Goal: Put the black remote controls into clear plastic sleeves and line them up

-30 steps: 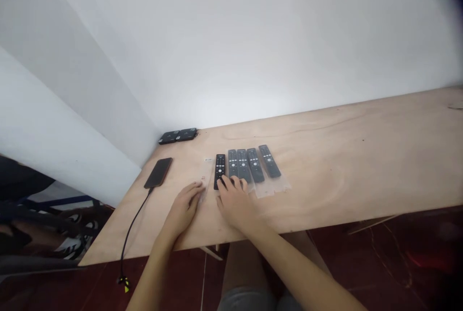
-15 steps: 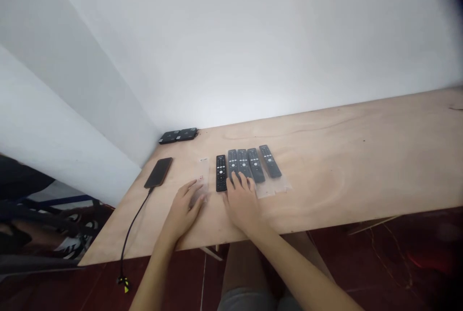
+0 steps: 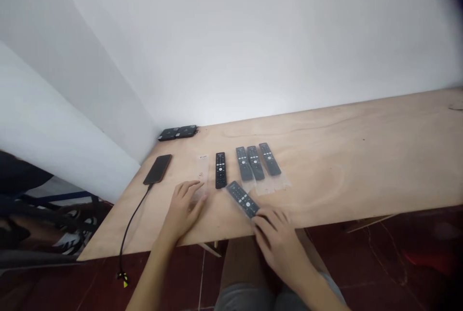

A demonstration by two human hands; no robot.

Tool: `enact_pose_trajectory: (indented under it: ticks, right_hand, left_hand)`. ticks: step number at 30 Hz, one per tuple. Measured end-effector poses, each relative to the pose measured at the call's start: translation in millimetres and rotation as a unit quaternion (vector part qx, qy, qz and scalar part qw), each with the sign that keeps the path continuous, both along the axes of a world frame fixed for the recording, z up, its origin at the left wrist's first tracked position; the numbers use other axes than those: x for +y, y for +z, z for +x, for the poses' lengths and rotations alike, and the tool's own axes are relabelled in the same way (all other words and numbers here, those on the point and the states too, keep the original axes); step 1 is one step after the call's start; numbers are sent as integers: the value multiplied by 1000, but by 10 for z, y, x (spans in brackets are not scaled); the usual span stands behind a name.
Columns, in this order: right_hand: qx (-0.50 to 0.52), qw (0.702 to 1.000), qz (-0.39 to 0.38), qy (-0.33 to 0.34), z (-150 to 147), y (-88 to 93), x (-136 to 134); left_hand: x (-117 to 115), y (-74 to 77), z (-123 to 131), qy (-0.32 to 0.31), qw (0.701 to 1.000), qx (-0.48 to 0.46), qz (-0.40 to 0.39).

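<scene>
My right hand (image 3: 280, 238) grips the near end of a bagged black remote (image 3: 242, 198) and holds it slanted over the table's front edge. My left hand (image 3: 183, 204) lies open on the plywood table (image 3: 361, 166), its fingertips on an empty clear plastic sleeve (image 3: 201, 176). An unwrapped black remote (image 3: 220, 169) lies just right of that sleeve. Three more remotes in clear bags (image 3: 257, 162) lie side by side further right.
A black phone (image 3: 158, 169) lies at the table's left with a cable (image 3: 130, 229) running off the front edge. Two small black boxes (image 3: 178, 132) sit against the white wall. Dark red floor shows below the table.
My right hand has pulled one bagged remote out of the row toward the front edge, leaving a gap there. My left hand has stayed on the empty sleeve.
</scene>
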State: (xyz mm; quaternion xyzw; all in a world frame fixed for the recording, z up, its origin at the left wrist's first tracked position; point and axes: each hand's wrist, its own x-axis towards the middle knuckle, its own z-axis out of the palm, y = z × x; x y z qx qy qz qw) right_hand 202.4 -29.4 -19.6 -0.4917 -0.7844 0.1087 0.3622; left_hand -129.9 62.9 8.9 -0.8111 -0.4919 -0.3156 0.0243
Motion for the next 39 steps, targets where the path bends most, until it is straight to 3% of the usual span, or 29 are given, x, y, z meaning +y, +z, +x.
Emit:
enact_pose_trajectory:
  ticks: [3, 5, 8, 11, 14, 21, 27, 30, 33, 35, 39]
  right_hand:
    - [55, 998, -32, 2, 461, -14, 38]
    - [89, 992, -77, 50, 696, 18, 111]
    - [98, 982, -124, 106, 857, 118, 228]
    - [100, 972, -155, 148, 860, 209, 317]
    - [114, 963, -183, 159, 889, 216, 367]
    - [236, 959, -155, 23, 1030, 120, 371]
    - [324, 928, -181, 36, 777, 214, 393]
    - [356, 898, -255, 52, 707, 292, 378]
    - [425, 833, -343, 88, 674, 365, 351]
    - [457, 806, -363, 99, 643, 392, 353]
    - [420, 839, -340, 69, 575, 402, 389]
  left_hand:
    - [-153, 36, 240, -28, 999, -36, 30]
    - [-271, 35, 484, -62, 997, -47, 13]
    - [-390, 24, 853, -124, 989, -39, -66]
    - [-397, 25, 1052, -154, 975, -38, -156]
    - [-367, 14, 1030, -156, 967, -46, -197]
    - [-454, -41, 798, -82, 975, -107, -175]
    - [-442, 6, 821, -75, 973, -122, -180]
    - [-440, 1, 828, -77, 973, -118, -185]
    - [-449, -1, 815, -82, 969, -122, -200]
    - [-454, 6, 801, -84, 966, -130, -208]
    - [-459, 19, 779, -89, 962, -147, -211]
